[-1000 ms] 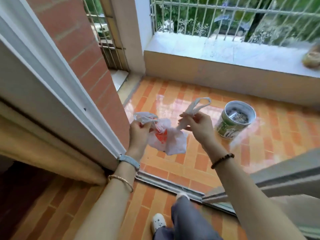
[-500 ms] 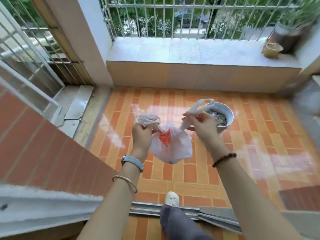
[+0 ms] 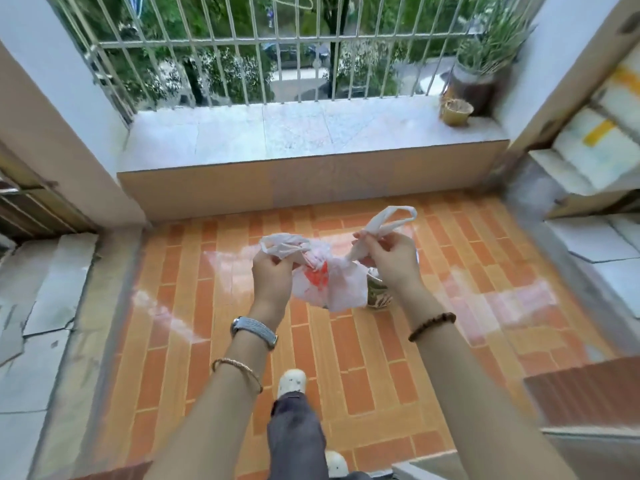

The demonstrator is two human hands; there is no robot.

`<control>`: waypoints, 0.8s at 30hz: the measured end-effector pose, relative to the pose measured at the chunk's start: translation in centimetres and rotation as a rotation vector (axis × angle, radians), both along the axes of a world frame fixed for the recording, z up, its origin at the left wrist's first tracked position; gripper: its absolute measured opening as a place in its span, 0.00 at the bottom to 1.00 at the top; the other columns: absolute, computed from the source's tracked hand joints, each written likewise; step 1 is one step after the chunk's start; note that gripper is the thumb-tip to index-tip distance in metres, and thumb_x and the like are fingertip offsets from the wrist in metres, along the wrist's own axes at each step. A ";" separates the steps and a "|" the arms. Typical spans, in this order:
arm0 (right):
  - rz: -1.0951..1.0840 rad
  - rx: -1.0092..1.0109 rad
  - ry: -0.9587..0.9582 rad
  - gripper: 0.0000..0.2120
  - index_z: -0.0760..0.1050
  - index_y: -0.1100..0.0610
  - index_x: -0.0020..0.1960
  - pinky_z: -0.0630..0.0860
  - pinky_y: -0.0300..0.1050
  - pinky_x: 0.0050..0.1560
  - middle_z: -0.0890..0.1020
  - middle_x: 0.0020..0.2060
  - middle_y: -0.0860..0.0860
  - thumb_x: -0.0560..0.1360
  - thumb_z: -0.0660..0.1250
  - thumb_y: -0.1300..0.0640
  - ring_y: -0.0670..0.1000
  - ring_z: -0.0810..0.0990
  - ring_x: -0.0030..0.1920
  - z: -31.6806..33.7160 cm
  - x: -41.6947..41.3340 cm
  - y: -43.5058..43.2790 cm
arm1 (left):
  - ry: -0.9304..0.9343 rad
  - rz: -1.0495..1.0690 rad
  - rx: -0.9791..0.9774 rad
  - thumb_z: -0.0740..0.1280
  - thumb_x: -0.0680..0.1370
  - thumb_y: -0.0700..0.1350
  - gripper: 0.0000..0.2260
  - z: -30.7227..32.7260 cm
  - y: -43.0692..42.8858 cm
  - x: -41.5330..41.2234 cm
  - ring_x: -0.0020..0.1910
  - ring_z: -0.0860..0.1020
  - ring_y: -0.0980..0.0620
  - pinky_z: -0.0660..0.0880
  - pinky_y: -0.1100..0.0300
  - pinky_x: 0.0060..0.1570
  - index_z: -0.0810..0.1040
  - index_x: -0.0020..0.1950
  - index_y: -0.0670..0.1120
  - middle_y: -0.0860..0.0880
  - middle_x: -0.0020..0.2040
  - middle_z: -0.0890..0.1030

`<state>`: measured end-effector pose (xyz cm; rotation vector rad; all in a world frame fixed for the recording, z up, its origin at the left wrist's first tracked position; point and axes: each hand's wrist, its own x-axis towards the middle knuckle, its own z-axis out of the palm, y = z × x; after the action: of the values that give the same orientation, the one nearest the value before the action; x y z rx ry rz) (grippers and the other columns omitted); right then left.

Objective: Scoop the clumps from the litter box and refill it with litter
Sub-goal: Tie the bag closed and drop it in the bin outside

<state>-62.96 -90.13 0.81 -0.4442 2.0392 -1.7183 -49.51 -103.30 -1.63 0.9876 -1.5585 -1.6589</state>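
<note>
nearest the camera a trouser leg (image 3: 296, 441) and a pale shoe (image 3: 292, 382) stand on the orange tiled floor (image 3: 363, 358). the forearms reach forward above them, the left one wearing a bangle (image 3: 237, 367) and a watch (image 3: 254, 329), the right one a bead bracelet (image 3: 431, 325). the left hand (image 3: 272, 271) has its fingers curled tight round one bunched handle of the white plastic bag (image 3: 332, 285), and the right hand (image 3: 388, 261) pinches the other handle, whose loop (image 3: 391, 218) sticks up and away to the right. the bag hangs in the air between the two hands, above the floor: its top is stretched left to right, its body sags straight down, and a red print faces the camera. just behind the bag and the right hand, a tin (image 3: 377, 294) on the floor shows only part of its side. half a second ago its open top was plainly in sight beyond the right hand. the shoe has also come forward off the door track, while both grips are unchanged. farther off are a stone ledge (image 3: 294, 133) carrying a small pot (image 3: 455, 112), then a barred railing (image 3: 242, 46).
</note>
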 end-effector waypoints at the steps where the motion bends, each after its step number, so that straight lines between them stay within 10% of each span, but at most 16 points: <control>1: -0.016 0.000 -0.004 0.07 0.83 0.58 0.48 0.80 0.37 0.39 0.86 0.41 0.51 0.77 0.68 0.56 0.46 0.85 0.45 -0.4 -1.0 -0.7 | -0.006 -0.012 0.002 0.67 0.74 0.32 0.06 -0.2 -0.9 -1.4 0.44 0.82 0.53 0.79 0.62 0.41 0.83 0.46 0.37 0.46 0.43 0.84; 14: -0.302 0.106 -0.034 0.10 0.81 0.50 0.36 0.76 0.37 0.34 0.82 0.27 0.44 0.77 0.69 0.55 0.42 0.81 0.31 -3.8 -15.5 -8.0 | -0.106 -0.415 -0.011 0.62 0.73 0.29 0.09 -2.3 -12.0 -20.9 0.38 0.80 0.58 0.81 0.56 0.40 0.82 0.44 0.35 0.61 0.39 0.82; 20: -0.397 0.158 -0.076 0.09 0.82 0.52 0.39 0.82 0.53 0.44 0.85 0.35 0.51 0.73 0.71 0.48 0.50 0.85 0.38 -5.6 -22.9 -8.2 | -0.125 -0.534 -0.055 0.62 0.71 0.29 0.11 -4.2 -13.3 -30.7 0.43 0.81 0.54 0.82 0.53 0.45 0.83 0.44 0.39 0.53 0.44 0.84; 24: -0.401 0.170 -0.118 0.24 0.83 0.57 0.44 0.82 0.59 0.48 0.86 0.37 0.52 0.63 0.70 0.36 0.53 0.86 0.41 -8.6 -28.8 -7.6 | -0.172 -0.572 -0.081 0.63 0.70 0.29 0.12 -7.0 -13.3 -36.6 0.45 0.82 0.49 0.82 0.51 0.47 0.82 0.47 0.39 0.47 0.45 0.84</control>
<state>-91.78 -97.70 -7.81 0.1293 2.2729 -1.7152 -86.12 -116.62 -8.66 0.6892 -2.1518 -1.8950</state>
